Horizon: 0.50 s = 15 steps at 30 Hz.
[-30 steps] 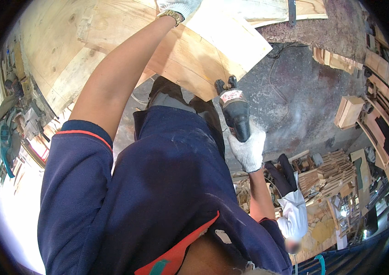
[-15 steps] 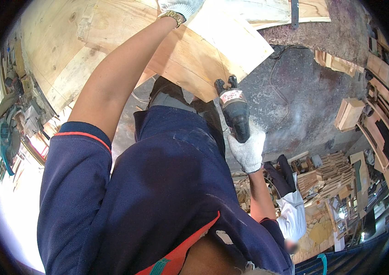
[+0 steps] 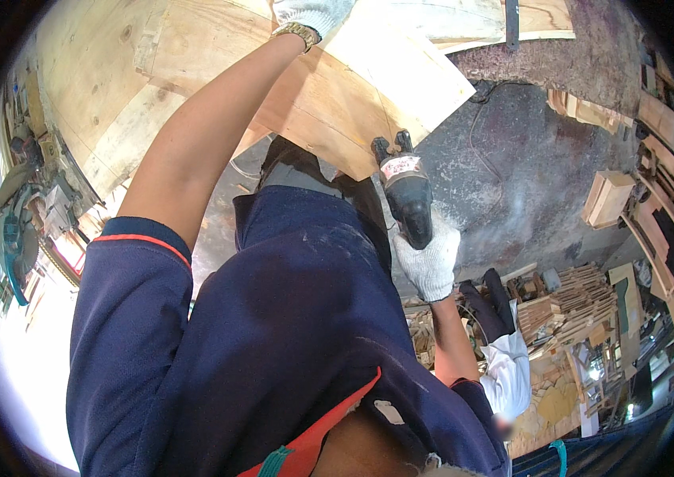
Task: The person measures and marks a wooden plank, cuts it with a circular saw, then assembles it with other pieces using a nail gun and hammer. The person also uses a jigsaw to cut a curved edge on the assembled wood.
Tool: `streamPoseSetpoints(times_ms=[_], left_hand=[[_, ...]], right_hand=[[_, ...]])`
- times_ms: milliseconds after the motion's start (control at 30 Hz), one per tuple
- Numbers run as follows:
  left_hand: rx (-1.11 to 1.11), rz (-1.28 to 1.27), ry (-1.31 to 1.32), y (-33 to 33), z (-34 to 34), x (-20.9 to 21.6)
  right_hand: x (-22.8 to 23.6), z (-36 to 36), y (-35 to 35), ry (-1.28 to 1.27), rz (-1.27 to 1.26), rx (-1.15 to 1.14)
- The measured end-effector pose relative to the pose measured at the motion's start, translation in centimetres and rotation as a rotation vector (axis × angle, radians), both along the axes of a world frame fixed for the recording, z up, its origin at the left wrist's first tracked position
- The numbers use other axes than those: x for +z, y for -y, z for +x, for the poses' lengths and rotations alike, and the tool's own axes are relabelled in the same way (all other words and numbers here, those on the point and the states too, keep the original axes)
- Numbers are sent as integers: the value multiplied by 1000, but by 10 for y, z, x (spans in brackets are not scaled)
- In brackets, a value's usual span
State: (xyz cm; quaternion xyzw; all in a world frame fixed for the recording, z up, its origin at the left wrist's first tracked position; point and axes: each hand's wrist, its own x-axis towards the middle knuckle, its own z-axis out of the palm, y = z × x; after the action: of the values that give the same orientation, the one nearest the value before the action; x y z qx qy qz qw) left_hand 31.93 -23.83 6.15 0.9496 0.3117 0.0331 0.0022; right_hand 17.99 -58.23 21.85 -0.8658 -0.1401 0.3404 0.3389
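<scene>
A plywood board [image 3: 329, 103] with a drawn line on it lies over other wooden sheets and juts out over the floor. My left hand [image 3: 313, 11], in a white knit glove, rests on that board at the top of the picture; its fingers are cut off by the edge. In a similar glove, my right hand [image 3: 430, 258] is closed around the rear of a black jigsaw [image 3: 410, 205]. The jigsaw's forked front meets the board's near corner, at the end of the drawn line. Its blade is too small to make out.
A dark metal strip [image 3: 512, 24] lies on the far wood at top right. A cable [image 3: 476, 131] trails over the grey floor [image 3: 528, 151]. Wood blocks [image 3: 609, 199] and stacked offcuts [image 3: 579, 306] stand to the right, near another person in a white top [image 3: 505, 370]. Tools [image 3: 15, 238] sit at far left.
</scene>
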Motion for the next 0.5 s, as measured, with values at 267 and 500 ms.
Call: streamPoseSetpoints(times_ms=[267,500], left_hand=[[-12,10,13,-1,-2,-2],[-26,68,41,-1,-2,-5]], right_hand=[[0,4,-2,10,-12,26],[1,8,-5,-6,17,32]])
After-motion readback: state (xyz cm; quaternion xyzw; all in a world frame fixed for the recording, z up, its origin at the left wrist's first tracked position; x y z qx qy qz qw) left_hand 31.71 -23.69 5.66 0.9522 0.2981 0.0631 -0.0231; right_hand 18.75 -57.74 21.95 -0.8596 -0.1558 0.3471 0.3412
